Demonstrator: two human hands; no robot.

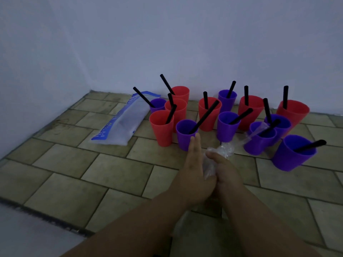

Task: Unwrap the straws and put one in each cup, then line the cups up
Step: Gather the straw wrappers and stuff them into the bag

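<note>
Several red cups [161,127] and purple cups [227,127] stand clustered on the tiled floor near the wall, each with a black straw [204,116] in it. My left hand [193,164] has straight fingers, its fingertips just in front of a purple cup [183,135]. My right hand [225,172] presses against it, and crumpled clear plastic wrappers [221,151] are squeezed between the two palms. A strip of clear wrapper [257,131] lies over the rim of a purple cup at the right.
A blue and white plastic straw bag [122,121] lies flat on the floor left of the cups. Walls [167,43] close off the back and left. A dark floor edge [46,217] runs along the near left.
</note>
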